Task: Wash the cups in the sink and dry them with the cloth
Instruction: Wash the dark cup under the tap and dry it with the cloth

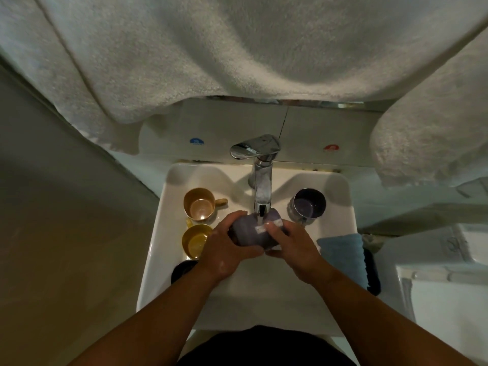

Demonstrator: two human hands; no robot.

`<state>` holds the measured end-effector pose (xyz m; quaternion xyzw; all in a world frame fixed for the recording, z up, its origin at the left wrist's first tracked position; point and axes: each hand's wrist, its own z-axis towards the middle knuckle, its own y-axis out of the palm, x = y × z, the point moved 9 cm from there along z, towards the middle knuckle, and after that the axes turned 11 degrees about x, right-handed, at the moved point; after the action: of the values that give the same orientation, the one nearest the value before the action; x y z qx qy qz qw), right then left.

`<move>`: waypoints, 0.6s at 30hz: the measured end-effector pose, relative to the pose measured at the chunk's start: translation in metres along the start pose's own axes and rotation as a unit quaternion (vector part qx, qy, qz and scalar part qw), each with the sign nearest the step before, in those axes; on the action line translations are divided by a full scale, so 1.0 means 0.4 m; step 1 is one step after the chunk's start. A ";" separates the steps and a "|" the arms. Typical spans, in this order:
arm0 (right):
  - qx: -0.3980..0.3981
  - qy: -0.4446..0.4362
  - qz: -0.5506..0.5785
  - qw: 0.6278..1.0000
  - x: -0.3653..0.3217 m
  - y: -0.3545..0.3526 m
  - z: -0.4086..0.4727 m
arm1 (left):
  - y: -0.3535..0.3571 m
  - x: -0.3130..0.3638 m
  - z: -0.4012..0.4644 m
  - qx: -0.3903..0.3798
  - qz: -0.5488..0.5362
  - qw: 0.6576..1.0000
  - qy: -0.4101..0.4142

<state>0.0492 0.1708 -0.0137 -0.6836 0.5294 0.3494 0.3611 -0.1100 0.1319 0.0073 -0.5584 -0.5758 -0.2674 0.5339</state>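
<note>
A grey-purple cup (254,229) is gripped by both hands over the sink (158,228), lying on its side directly under the tap spout (262,204). The left hand (227,249) is curled round the cup's left end, fingers wrapped over the top; the right hand (293,244) is closed on its right end, where a pale label or sticker is pinched under the fingers. Whether water is running onto the cup cannot be told for certain, though a thin stream seems to be met at the spout.

A slip is judged the likeliest fault: the cup is smooth and probably wet, and the hold is taken at its ends only, so a twist of either wrist could let it be dropped into the basin. The label could also be loosened by water and rubbing. The spout sits just above the cup, so a knock against it is possible if the cup is lifted carelessly.

The cup looks matt, opaque and rounded, its mouth hidden by the right hand.

On the sink's left ledge a tan cup (199,204) and a yellow cup (195,240) are stood upright, one behind the other. On the right ledge a dark glossy cup (309,203) is stood near the spout. A blue cloth (342,249) is laid folded on the right edge, well within reach for drying
</note>
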 end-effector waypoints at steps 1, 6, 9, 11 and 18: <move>0.011 0.013 0.031 0.999 0.005 -0.001 -0.001 | 0.004 -0.003 0.000 0.000 -0.004 1.000 0.005; 0.025 -0.034 0.055 0.998 -0.006 -0.022 -0.003 | 0.025 -0.030 -0.006 -0.002 -0.123 0.985 -0.119; -0.013 -0.077 0.025 0.997 -0.032 -0.017 -0.010 | 0.038 -0.048 -0.017 -0.013 -0.182 0.963 -0.198; -0.025 -0.096 -0.028 0.995 -0.040 -0.010 -0.011 | 0.019 -0.042 -0.013 0.007 -0.168 0.971 -0.170; 0.044 -0.038 0.020 0.998 -0.029 0.006 -0.003 | 0.004 -0.023 -0.022 -0.007 -0.140 0.985 -0.103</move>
<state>0.0448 0.1749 -0.0035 -0.6430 0.5435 0.3586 0.4032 -0.1074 0.1211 0.0010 -0.5001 -0.6983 -0.2849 0.4255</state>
